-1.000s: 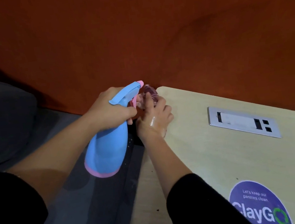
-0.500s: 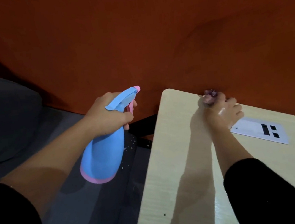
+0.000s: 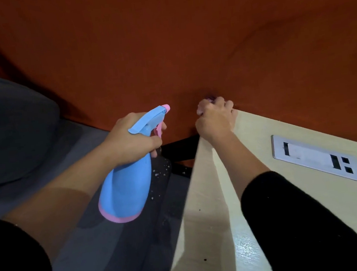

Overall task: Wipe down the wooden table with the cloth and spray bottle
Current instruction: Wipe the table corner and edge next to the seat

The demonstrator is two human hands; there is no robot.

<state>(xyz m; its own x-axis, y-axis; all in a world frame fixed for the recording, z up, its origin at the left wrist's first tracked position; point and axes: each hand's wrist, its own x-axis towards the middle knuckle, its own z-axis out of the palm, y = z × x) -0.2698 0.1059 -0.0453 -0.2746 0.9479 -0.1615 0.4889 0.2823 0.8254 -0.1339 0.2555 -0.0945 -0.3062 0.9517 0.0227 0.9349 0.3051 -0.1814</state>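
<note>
My left hand [image 3: 132, 141] grips a blue spray bottle [image 3: 127, 186] with a pink base and pink nozzle, held in the air left of the table, nozzle toward the wall. My right hand [image 3: 215, 119] is closed over a small pinkish-purple cloth [image 3: 210, 99], pressed at the far left corner of the pale wooden table [image 3: 314, 186], right against the wall. Only a bit of cloth shows above my knuckles. A wet sheen lies on the table beside my right forearm.
An orange-red wall [image 3: 184, 44] runs directly behind the table. A metal socket plate [image 3: 316, 157] is set into the tabletop to the right. A grey cushioned seat [image 3: 11, 133] is on the left, with dark speckled floor and a black table frame [image 3: 179, 151] below.
My right hand slid with the cloth from the far left corner rightward along the back edge, then returned to the corner. The bottle in my left hand stayed nearly still.
</note>
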